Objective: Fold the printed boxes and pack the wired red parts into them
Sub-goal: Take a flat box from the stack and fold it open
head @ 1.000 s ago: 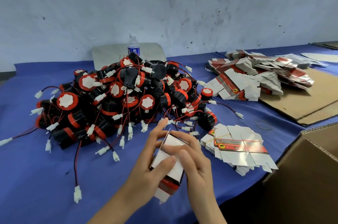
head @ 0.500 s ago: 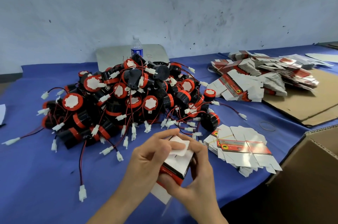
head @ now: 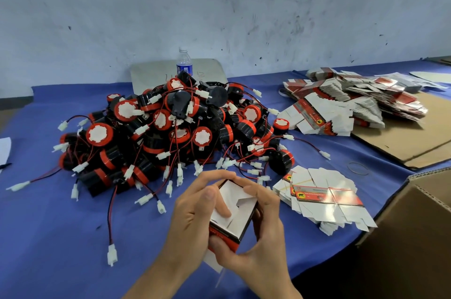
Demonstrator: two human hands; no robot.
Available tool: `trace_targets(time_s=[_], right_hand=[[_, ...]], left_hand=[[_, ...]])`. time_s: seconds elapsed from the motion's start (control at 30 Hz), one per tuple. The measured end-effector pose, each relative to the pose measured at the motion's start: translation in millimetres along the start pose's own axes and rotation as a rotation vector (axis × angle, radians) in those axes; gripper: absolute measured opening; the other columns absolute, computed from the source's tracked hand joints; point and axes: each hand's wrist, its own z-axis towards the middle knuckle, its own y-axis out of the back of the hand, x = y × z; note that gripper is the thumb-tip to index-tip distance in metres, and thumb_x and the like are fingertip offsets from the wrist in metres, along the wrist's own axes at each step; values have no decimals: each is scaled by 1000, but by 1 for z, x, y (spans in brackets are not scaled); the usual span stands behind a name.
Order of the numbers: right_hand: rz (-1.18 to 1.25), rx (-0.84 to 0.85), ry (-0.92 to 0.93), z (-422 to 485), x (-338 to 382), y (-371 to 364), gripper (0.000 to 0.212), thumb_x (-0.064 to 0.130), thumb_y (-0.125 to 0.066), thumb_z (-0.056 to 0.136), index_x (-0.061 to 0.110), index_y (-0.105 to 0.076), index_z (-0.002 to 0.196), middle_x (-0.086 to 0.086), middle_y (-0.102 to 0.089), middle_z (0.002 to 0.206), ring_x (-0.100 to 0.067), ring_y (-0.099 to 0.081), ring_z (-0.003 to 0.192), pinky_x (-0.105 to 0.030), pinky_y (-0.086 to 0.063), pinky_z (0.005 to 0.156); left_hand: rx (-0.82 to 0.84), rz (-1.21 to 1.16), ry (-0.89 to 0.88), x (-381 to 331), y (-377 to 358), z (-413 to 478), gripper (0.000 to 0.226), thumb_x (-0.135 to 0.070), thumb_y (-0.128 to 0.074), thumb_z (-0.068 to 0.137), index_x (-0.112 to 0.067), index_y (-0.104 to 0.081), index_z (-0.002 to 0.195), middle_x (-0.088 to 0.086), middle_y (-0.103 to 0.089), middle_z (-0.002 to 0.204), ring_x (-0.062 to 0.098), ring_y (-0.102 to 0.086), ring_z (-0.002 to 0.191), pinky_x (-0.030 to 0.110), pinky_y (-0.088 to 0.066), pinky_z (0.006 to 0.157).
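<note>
Both hands hold one small printed box (head: 238, 213), white inside with a red and black band, just above the table's near edge. My left hand (head: 192, 215) grips its left side, the thumb pressing a white end flap inward. My right hand (head: 264, 230) wraps round its right side and underside. Behind the box lies a big heap of wired red parts (head: 170, 132), black and red cylinders with red-black wires and white plugs. A small stack of flat printed boxes (head: 324, 198) sits right of my hands. A larger pile of flat boxes (head: 341, 103) lies at the far right.
A blue cloth (head: 48, 237) covers the table. A water bottle (head: 184, 64) stands behind the heap against the wall. Brown cardboard sheets (head: 415, 142) lie at the right, and an open cardboard carton (head: 415, 225) stands at the near right corner. A rubber band (head: 358, 168) lies between them.
The box went from nearly flat to squared up. My hands turned it end-up, and the end flaps are now folded inward under my left thumb.
</note>
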Motion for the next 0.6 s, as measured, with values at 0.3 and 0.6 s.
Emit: trace_targets(time_s=[0.3, 0.6], right_hand=[[40, 59, -4, 2, 3, 1, 74, 31, -76, 63, 15, -42, 126, -8, -51, 131, -24, -56, 118, -38, -51, 90], [374, 0, -531, -2, -4, -6, 47, 46, -72, 61, 16, -75, 97, -7, -71, 99, -21, -68, 89, -33, -54, 75]], left_hand=[[47, -419, 164, -6, 6, -1, 63, -72, -59, 75, -10, -67, 77, 0, -57, 134, 24, -62, 115, 29, -55, 81], [112, -838, 327, -8, 32, -1, 53, -51, -82, 64, -8, -73, 94, 2, -50, 144, 19, -45, 135, 44, -56, 83]])
